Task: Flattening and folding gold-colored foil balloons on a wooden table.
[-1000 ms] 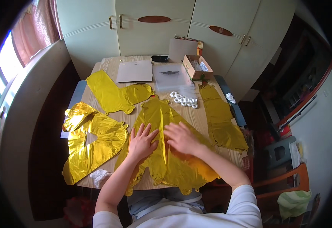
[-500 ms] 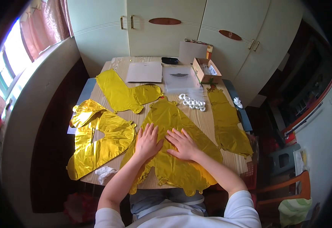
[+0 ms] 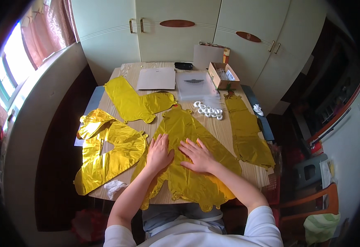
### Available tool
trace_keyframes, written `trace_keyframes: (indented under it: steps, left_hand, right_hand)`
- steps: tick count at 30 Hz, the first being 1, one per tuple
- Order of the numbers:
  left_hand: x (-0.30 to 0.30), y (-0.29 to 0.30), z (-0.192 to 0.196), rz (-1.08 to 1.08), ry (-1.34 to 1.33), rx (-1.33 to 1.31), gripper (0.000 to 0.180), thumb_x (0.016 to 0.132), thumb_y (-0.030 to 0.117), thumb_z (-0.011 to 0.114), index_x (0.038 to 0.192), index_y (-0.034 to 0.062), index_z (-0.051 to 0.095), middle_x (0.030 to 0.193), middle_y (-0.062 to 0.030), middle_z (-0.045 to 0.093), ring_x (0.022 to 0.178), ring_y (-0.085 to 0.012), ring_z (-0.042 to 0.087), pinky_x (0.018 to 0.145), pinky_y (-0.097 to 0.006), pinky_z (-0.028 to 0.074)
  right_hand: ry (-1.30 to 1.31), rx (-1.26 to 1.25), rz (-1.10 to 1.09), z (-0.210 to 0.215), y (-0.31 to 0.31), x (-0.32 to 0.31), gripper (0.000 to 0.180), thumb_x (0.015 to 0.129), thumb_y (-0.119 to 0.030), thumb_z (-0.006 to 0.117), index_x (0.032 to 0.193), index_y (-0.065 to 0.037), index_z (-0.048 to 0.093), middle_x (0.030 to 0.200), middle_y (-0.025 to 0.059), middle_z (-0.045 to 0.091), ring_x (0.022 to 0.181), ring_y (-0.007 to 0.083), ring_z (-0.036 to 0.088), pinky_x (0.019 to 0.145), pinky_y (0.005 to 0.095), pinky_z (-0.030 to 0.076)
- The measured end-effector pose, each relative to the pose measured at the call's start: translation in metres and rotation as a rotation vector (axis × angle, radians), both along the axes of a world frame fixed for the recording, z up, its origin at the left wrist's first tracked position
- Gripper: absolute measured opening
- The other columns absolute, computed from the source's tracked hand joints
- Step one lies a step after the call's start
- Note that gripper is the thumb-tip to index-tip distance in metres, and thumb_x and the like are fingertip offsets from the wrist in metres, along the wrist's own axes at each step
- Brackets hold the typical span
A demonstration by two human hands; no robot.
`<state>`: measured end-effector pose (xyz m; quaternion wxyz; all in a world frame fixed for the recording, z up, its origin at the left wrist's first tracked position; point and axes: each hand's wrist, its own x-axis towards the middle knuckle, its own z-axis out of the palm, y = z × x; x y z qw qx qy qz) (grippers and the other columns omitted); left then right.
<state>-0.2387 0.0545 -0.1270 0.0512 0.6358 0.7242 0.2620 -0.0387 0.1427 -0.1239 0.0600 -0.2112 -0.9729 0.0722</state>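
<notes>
Well, flat on the big gold foil point(image 3: 188, 183)

From far away, I see the left hand point(image 3: 159, 154) and right hand point(image 3: 198, 156) resting on it, fingers straight, thumbs out wide. The foil lies on the wooden table point(image 3: 222, 131).

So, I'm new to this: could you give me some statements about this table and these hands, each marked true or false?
1. The left hand and right hand lie on the middle gold foil piece. True.
2. The right hand is clenched into a fist. False: its fingers are extended.
3. The white rings are inside the open box. False: they lie on the table, outside it.
4. A crumpled white wad lies left of the left forearm. True.
</notes>
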Motion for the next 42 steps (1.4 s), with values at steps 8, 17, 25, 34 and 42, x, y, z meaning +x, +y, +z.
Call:
trace_keyframes:
  steps: [8,17,25,34,42]
  left_hand:
    - [0.007,0.005,0.002,-0.046,0.145,0.004,0.055,0.089,0.03,0.057,0.135,0.0021,0.047,0.143,-0.0183,0.046,0.139,-0.0345,0.035,0.114,-0.055,0.023]
    - [0.011,0.035,0.001,-0.27,0.103,-0.112,0.055,0.099,0.044,0.039,0.141,0.0084,0.045,0.151,-0.0098,0.039,0.143,-0.0272,0.03,0.117,-0.051,0.018]
    - [0.015,0.029,0.011,-0.288,0.189,-0.139,0.073,0.095,0.06,0.04,0.146,0.0079,0.038,0.154,-0.0101,0.035,0.145,-0.0284,0.027,0.119,-0.047,0.017]
    - [0.015,0.026,0.012,-0.283,0.252,-0.137,0.075,0.091,0.06,0.045,0.147,0.0105,0.038,0.155,-0.0091,0.034,0.145,-0.0274,0.026,0.119,-0.048,0.015]
    - [0.014,0.026,0.009,-0.279,0.257,-0.135,0.074,0.091,0.06,0.044,0.148,0.0125,0.037,0.155,-0.0083,0.033,0.145,-0.0267,0.025,0.119,-0.048,0.015]
  right_hand:
    - [-0.045,0.003,-0.009,0.0,0.001,-0.001,0.074,0.092,-0.064,0.041,0.147,-0.014,0.038,0.156,0.0059,0.031,0.147,0.0241,0.021,0.119,0.0514,0.01]
    - [-0.179,-0.044,-0.036,0.01,0.003,-0.004,0.075,0.091,-0.063,0.044,0.147,-0.014,0.037,0.154,0.0096,0.033,0.148,0.0247,0.017,0.12,0.0507,0.007]
    - [0.037,-0.164,0.017,0.001,0.007,0.001,0.067,0.092,-0.055,0.051,0.142,-0.011,0.045,0.154,0.0112,0.032,0.146,0.0272,0.022,0.12,0.0482,0.013]
    - [-0.026,-0.208,-0.462,0.028,0.091,0.019,0.062,0.07,-0.047,0.079,0.11,-0.003,0.063,0.123,0.0189,0.051,0.121,0.0357,0.042,0.105,0.0418,0.037]
    - [-0.219,-0.519,-0.533,0.051,0.094,0.019,0.061,0.076,-0.049,0.074,0.115,-0.003,0.066,0.112,0.0166,0.064,0.106,0.0281,0.059,0.096,0.0353,0.045]
